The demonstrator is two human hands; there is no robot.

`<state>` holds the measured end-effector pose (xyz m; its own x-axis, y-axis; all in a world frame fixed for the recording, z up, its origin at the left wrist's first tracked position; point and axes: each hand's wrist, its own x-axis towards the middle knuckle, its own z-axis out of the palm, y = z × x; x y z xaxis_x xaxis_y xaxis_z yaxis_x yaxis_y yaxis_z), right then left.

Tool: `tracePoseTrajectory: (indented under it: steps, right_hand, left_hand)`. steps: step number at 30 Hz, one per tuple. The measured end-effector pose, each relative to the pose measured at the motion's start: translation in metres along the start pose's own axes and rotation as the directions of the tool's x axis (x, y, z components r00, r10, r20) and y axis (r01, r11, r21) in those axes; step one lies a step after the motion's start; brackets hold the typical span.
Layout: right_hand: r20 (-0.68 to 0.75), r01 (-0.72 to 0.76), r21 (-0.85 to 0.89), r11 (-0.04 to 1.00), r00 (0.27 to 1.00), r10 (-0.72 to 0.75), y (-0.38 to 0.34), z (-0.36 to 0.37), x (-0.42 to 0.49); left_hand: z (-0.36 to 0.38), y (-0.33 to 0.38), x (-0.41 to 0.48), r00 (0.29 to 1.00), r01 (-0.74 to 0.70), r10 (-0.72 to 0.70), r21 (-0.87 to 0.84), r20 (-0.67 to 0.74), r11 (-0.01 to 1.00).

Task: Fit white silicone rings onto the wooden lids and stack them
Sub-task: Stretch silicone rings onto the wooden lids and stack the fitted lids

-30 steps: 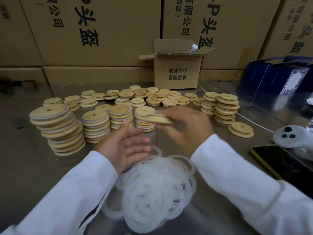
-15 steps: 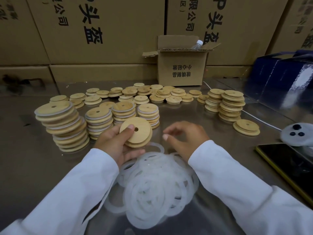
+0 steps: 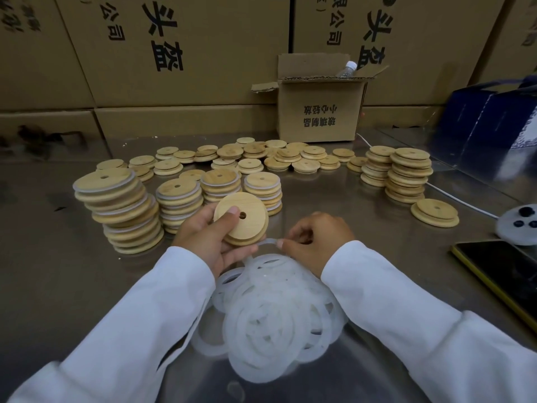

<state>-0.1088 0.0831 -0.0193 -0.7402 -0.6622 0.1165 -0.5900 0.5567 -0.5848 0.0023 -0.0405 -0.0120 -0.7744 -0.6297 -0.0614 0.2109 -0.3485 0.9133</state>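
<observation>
My left hand [image 3: 207,239] holds a round wooden lid [image 3: 244,221] with a small hole, tilted toward me, thumb on its face. My right hand [image 3: 315,237] pinches a white silicone ring [image 3: 266,242] at its edge, just below the lid. A heap of white silicone rings [image 3: 276,312] lies on the metal table between my forearms. Several stacks of ringed lids [image 3: 122,207] stand to the left and behind the held lid. Bare lids lie scattered at the back [image 3: 261,158], with two taller stacks [image 3: 406,175] at the right.
A small open cardboard box [image 3: 319,109] with a bottle in it stands at the back. Large cartons form a wall behind. A dark blue box [image 3: 491,135] sits at the right, with a white round device [image 3: 520,225], a white cable and a phone [image 3: 505,274].
My right hand passed the lid to my left hand, then dropped to the ring heap and took hold of one ring. The left hand raised and tilted the lid.
</observation>
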Motion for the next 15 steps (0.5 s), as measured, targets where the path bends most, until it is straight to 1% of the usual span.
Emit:
tracePoseTrajectory:
  steps: [4,7,8,10,12,13,14,15]
  right_hand:
    - [0.025,-0.089,0.169,0.982,0.996,0.086,-0.005,0.005,-0.001]
    - [0.045,-0.124,0.289,0.949,0.992,0.116,-0.006,0.004,-0.002]
    - [0.024,-0.117,0.346,0.931,0.993,0.116,-0.007,0.002,-0.002]
    - [-0.112,-0.013,0.446,0.895,0.991,0.07,-0.008,-0.005,-0.002]
    - [-0.235,0.13,0.553,0.823,0.972,0.005,-0.011,-0.015,-0.002]
    - [-0.243,0.156,0.626,0.764,0.97,0.002,-0.011,-0.018,-0.002]
    - [-0.203,0.133,0.71,0.691,0.979,0.02,-0.012,-0.021,-0.004]
    - [-0.126,0.079,0.79,0.609,0.991,0.034,-0.013,-0.023,-0.005]
  left_hand:
    - [0.001,0.001,0.001,1.0,0.002,-0.002,-0.012,-0.006,1.0]
    - [0.0,0.0,0.002,0.999,-0.017,0.017,-0.019,-0.032,1.0]
    - [-0.001,0.001,0.003,0.998,-0.03,0.029,-0.019,-0.053,0.999]
    - [-0.003,0.002,0.005,0.994,-0.054,0.051,-0.029,-0.094,0.998]
    - [-0.005,0.003,0.007,0.992,-0.053,0.049,-0.038,-0.118,0.998]
    - [-0.006,0.003,0.007,0.991,-0.048,0.043,-0.038,-0.129,0.998]
    - [-0.006,0.002,0.008,0.99,-0.04,0.035,-0.033,-0.135,0.999]
    - [-0.006,0.002,0.008,0.99,-0.029,0.025,-0.025,-0.137,0.999]
